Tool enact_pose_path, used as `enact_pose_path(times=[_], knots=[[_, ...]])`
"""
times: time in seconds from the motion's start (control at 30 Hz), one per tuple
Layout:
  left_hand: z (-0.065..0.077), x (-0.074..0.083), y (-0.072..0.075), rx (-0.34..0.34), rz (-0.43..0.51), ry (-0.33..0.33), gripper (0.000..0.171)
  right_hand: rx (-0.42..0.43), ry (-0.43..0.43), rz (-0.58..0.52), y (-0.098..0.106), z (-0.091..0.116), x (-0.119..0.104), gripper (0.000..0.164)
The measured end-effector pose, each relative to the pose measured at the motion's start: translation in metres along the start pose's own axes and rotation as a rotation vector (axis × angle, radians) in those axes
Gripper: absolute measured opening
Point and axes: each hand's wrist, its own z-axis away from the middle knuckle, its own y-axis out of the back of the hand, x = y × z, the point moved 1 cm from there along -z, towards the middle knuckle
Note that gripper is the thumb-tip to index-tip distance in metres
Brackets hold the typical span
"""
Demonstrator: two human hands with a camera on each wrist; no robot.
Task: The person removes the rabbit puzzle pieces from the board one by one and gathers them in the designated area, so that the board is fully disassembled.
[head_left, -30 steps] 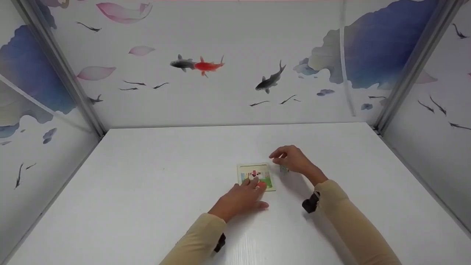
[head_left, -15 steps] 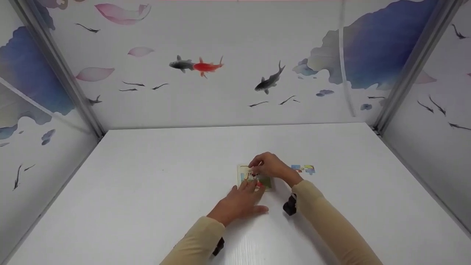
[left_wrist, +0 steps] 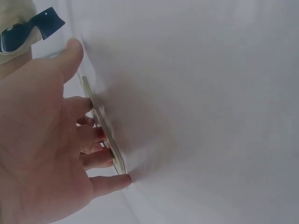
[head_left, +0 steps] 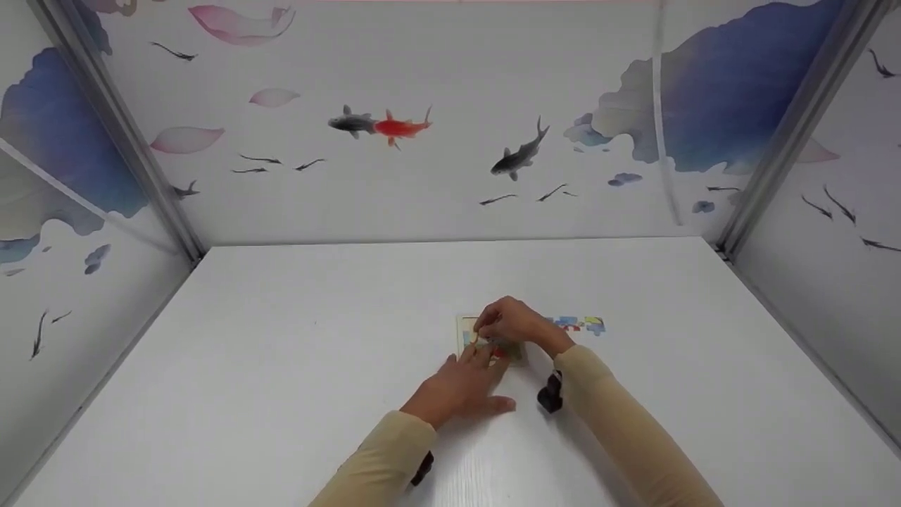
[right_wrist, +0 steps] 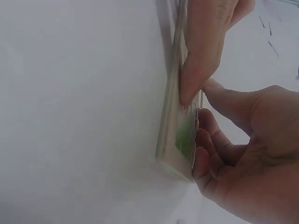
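Note:
A small framed jigsaw puzzle (head_left: 460, 338) lies flat on the white table, its colourful picture mostly covered by both hands. My left hand (head_left: 457, 387) rests on its near side with the fingers extended. In the left wrist view, fingertips of the left hand (left_wrist: 42, 144) touch the puzzle frame (left_wrist: 108, 135), thumb held apart. Over the far part of the puzzle, my right hand (head_left: 517, 322) pinches a thin puzzle piece, largely hidden by the fingers. From the right wrist, the right hand (right_wrist: 261, 149) has its other fingertips against the frame's edge (right_wrist: 169, 112).
Several loose puzzle pieces (head_left: 595, 324) lie on the table (head_left: 317, 394) just right of the puzzle, partly behind the right wrist. White panels (head_left: 450, 197) printed with fish and petals enclose the table at the back and sides.
My right hand has moved left from beside the puzzle to over its far part, uncovering the loose pieces, then shifted only slightly. The left hand has stayed on the puzzle.

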Motion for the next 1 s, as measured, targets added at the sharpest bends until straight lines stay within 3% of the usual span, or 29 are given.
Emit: enact_pose_path(times=[0.27,0.63,0.87,1.0], knots=[[0.000,-0.002,0.010,-0.054,0.100,0.084,0.076,-0.008,0.054,0.004,0.003,0.002,-0.001,0.017],[0.000,-0.003,0.009,-0.058,0.078,0.081,0.077,-0.011,0.106,-0.053,0.007,0.007,0.003,0.016],[-0.001,-0.003,0.007,-0.061,0.060,0.070,0.079,0.066,0.085,-0.070,0.003,0.007,-0.002,0.009],[0.000,-0.004,0.008,-0.064,0.064,0.083,0.080,0.124,0.048,-0.072,0.011,0.010,-0.002,0.008]])
